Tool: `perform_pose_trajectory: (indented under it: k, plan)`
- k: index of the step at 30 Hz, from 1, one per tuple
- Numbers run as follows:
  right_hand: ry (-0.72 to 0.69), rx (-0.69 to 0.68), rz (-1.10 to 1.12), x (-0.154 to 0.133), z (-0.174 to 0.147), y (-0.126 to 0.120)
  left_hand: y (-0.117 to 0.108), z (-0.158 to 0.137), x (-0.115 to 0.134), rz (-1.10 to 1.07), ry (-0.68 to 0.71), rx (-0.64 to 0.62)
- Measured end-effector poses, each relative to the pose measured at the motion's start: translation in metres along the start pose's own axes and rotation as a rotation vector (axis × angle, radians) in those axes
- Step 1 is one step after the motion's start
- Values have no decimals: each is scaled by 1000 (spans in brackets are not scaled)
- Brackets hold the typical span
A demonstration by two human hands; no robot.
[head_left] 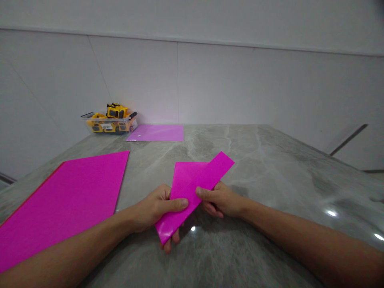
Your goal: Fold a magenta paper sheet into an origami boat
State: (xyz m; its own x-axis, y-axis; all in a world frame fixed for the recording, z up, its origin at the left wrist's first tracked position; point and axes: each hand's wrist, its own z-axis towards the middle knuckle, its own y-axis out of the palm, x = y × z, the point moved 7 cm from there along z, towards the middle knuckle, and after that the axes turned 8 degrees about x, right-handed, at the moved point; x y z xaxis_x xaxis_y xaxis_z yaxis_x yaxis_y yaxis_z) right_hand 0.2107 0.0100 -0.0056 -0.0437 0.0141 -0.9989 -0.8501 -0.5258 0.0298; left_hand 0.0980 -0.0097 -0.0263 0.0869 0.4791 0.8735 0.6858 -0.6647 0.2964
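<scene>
A folded sheet of bright pink paper is held just above the grey marble table, with one long flap creased diagonally toward the upper right. My left hand pinches its lower left part, thumb on top and fingers underneath. My right hand grips the right edge of the flap, thumb pressing on the pink surface. Both hands are close together at the table's near middle.
A stack of pink sheets lies flat at the left. A lighter purple sheet lies at the back by the wall. A clear tub of yellow toy vehicles stands at the back left. White wall panels rise behind the table.
</scene>
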Motion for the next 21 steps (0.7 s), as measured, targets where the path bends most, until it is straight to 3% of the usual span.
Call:
perform_pose_trajectory:
  k: [5,11,17,21]
  plan:
    - [-14,99,99,0,2,-2,2,1,1,-6,35,48]
    - [32,-48,7,0,-1,9,10,1,3,21,61,68]
    - [-2,156,80,-1,4,-6,7,5,3,45,95,97]
    - [7,222,158,1,7,-11,4,1,5,304,155,133]
